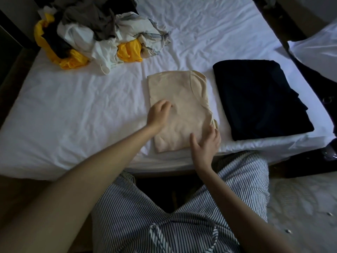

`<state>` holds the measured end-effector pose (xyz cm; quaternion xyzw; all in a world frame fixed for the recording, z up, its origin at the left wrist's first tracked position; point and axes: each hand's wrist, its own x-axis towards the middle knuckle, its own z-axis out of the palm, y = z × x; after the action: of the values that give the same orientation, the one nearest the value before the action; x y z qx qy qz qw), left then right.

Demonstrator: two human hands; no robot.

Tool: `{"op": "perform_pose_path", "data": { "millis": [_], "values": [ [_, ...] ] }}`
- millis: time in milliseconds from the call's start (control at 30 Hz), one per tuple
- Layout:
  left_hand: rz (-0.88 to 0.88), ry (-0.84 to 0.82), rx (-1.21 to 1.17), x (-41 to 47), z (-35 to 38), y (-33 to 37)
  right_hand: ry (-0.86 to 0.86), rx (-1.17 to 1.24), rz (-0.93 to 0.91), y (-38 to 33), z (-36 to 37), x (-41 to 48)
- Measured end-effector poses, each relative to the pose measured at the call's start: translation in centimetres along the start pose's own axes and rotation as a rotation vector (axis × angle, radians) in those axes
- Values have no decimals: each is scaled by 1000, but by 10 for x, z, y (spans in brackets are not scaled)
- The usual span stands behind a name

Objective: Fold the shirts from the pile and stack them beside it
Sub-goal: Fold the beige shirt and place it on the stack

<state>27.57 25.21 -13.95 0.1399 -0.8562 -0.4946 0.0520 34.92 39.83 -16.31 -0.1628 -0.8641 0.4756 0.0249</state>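
- Far L, top of bed [73, 110]: pile [94, 33] is a big tangle of yellow, white, grey and dark cloth. I'd say most of the job is left; can't count pcs.
- Left hand [158, 114]: sits on the L edge of the beige shirt [182, 95], fingers bent w/ tips on the cloth. Can't tell if it nips fabric or just rests.
- Beige shirt, centre, near edge of bed, approx. midway btwn pile and dark shirt:
  - Folded to a neat rectangle, so I judge the folding itself done; looks like final smoothing.
  - Not yet stacked: it lies on the sheet on its own.
  - Look: pale, thin, soft knit. Collar curve shows along the R side, a bit of ribbed hem pokes out at the near R corner, faint creases mid-panel.
- Right hand [207, 145]: fingers spread and fairly straight, flat on the near R corner, holding nothing.
- Dark shirt [259, 99], R of the beige one, a strip of sheet btwn them: folded flat, edges slightly uneven on the R. Reads as the start of the stack, so one finished, one nearly.
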Motion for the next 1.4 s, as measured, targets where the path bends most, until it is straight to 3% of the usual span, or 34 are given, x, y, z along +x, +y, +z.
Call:
{"op": "perform_pose_path", "data": {
  "millis": [133, 233, 367, 567, 800, 967, 1200, 1400],
  "values": [
    [61, -89, 369, 62, 7, 17, 116, 106, 213, -19, 6, 1],
    [141, -212, 596, 93, 11, 31, 112, 204, 527, -24, 12, -6],
    [155, -374, 814, 121, 14, 36, 114, 510, 811, -28, 21, -10],
    [-22, -484, 898, 142, 15, 36, 162, 669, 1001, -25, 27, -9],
    [14, -469, 1029, 149, 9, 40, 128, 699, 966, -37, 44, -16],
    [-61, -495, 959, 149, 5, 36, 109, 751, 925, -50, 45, -7],
    [-165, -469, 394, 131, -18, 23, 146, 735, 766, -46, 27, -4],
    [-185, -345, 130, 113, -60, 35, 111, 657, 430, -38, -1, 21]
  ]
}}
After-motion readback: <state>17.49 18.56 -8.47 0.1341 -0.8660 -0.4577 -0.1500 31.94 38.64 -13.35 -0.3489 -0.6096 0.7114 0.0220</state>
